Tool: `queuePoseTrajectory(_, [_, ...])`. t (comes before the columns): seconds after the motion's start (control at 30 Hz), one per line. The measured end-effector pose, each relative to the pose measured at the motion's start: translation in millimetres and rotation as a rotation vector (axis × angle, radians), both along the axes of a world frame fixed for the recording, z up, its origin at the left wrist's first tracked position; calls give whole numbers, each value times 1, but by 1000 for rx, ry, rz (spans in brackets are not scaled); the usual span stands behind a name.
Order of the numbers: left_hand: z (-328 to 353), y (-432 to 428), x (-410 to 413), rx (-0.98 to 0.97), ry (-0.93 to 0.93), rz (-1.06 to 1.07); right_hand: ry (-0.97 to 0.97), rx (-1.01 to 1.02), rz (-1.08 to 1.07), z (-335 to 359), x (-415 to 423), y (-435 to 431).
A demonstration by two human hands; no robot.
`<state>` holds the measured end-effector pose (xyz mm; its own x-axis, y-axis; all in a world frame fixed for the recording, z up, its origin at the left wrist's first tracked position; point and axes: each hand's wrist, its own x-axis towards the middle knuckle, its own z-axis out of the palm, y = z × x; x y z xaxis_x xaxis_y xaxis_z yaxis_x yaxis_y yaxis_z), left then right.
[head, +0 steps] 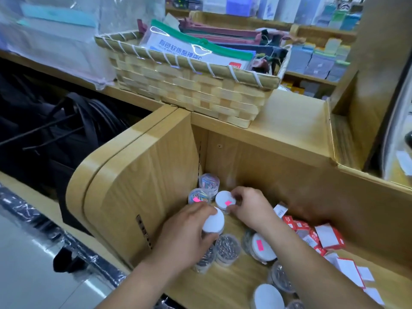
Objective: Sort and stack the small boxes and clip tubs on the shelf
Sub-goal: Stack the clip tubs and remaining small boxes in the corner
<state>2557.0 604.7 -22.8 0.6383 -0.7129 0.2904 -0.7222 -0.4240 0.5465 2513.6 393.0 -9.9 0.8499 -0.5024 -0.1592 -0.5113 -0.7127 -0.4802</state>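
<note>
Snugly between right fingers (pixel 242 193), tub (pixel 225 200)

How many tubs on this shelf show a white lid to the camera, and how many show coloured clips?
White-lid tubs: 4, one in the left hand, one in the right hand
Coloured-clip tubs: 2
Total: 6

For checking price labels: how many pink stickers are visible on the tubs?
3: on a coloured-clip tub at the back corner, on the tub lid in the right hand, on a tub lying sideways. Others may be hidden.
</note>
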Motion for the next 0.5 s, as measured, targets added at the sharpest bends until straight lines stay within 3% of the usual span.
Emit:
queuePoseTrajectory(0.2, [12,-40,15,50,-185,-21,-171,-52,-71,28,-54,-19])
queuePoseTrajectory(0.4, [11,-86,35,294,-265,-57,-359,-137,-80,33,-102,-9])
queuePoseTrajectory(0.5, [5,-87,39,309,-322,-53,-379,-139,-88,30,-116,-7])
